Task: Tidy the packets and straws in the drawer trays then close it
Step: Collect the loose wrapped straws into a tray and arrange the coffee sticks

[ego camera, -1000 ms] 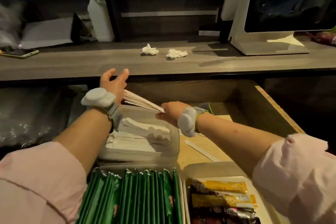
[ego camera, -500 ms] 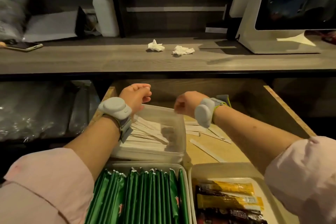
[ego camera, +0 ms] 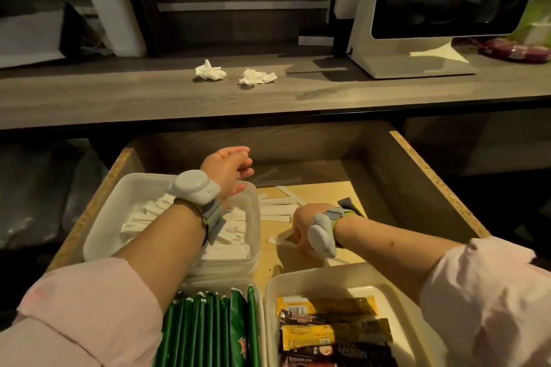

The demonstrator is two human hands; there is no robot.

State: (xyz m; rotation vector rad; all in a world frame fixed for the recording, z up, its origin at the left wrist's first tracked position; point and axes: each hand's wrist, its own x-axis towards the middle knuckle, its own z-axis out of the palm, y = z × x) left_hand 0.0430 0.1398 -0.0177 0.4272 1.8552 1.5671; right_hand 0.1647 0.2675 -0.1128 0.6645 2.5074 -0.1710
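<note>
The wooden drawer (ego camera: 433,176) stands pulled out. A clear tray (ego camera: 128,188) at its back left holds white paper-wrapped straws (ego camera: 232,235). My left hand (ego camera: 229,168) hovers over that tray's back right corner, fingers loosely apart and holding nothing. More wrapped straws (ego camera: 277,208) lie loose on the drawer floor beside the tray. My right hand (ego camera: 301,225) is down on the floor there, closed on one wrapped straw (ego camera: 283,243). At the front, green packets (ego camera: 208,328) stand in one tray and yellow and dark packets (ego camera: 334,334) lie in another tray (ego camera: 298,277).
A grey countertop (ego camera: 149,98) runs above the drawer, with two crumpled tissues (ego camera: 210,71) (ego camera: 257,77) and a white-framed screen (ego camera: 417,24) at the right. Clear plastic bags (ego camera: 35,194) fill the shelf left of the drawer.
My hands let go of the bundle of straws held above the tray. The left hand drifted right and opened; the right hand dropped to the drawer floor and closed on a loose straw.
</note>
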